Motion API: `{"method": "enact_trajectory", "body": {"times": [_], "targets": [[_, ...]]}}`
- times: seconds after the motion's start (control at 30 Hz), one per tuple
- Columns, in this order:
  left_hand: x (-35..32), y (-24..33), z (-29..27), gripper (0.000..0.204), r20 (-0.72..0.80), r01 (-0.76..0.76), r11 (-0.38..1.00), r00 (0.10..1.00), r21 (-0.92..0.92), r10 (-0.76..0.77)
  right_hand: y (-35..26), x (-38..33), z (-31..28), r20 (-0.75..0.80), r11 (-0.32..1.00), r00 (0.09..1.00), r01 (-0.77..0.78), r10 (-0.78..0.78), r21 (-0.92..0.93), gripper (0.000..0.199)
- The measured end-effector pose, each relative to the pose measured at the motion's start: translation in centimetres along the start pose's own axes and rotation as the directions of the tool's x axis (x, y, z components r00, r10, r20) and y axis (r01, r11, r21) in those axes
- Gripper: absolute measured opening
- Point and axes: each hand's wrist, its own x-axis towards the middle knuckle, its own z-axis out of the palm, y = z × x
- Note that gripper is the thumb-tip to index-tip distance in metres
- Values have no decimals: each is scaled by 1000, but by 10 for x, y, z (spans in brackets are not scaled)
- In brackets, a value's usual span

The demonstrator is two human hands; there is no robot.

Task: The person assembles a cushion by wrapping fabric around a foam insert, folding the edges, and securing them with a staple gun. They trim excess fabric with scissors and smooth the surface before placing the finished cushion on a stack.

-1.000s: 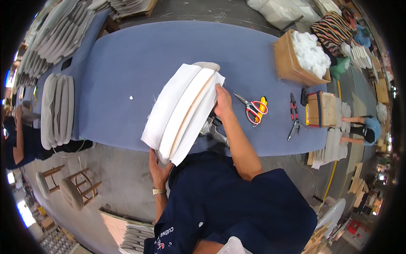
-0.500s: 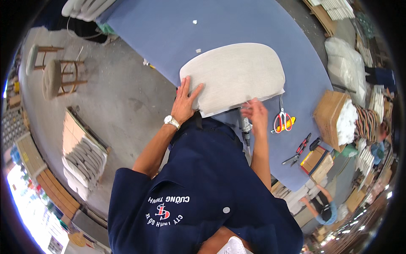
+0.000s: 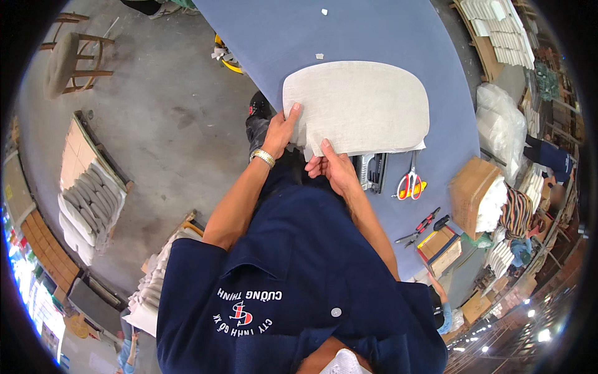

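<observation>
Your left hand is pinching the near left edge of the pale fabric-covered seat pad, which is lying on the blue table. Your right hand is gripping its near edge; keep the fabric taut. The stapler and scissors are lying just right.

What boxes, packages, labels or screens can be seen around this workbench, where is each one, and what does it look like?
Cardboard box: right end of the blue table, open, brown, filled with white stuffing.
Small box: table's near right edge, flat, tan with a red rim.
Plastic bag: beyond the table's right side, clear and bulging, whitish contents.
Shirt emblem: back of a person's navy shirt, white lettering around a red mark.
No screens show.
</observation>
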Motion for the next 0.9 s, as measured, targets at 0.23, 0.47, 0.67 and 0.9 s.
{"method": "enact_trajectory", "body": {"times": [0.23,0.47,0.67,0.9], "targets": [[-6,-4,29,48,-178,-163,961,976,-222,125,-12,-15,9,-146,1000,989,13,-10,16,61],[-17,53,69,41,-69,-392,888,919,-242,387,-46,-29,-64,-525,821,816,460,-241,338,61],[-53,111,66,40,-37,-748,663,663,-7,748,-138,-39,-84,-470,786,759,587,-450,196,47],[-24,74,24,75,92,-722,641,679,261,728,-103,50,-79,-509,915,810,390,-290,99,41]]}}
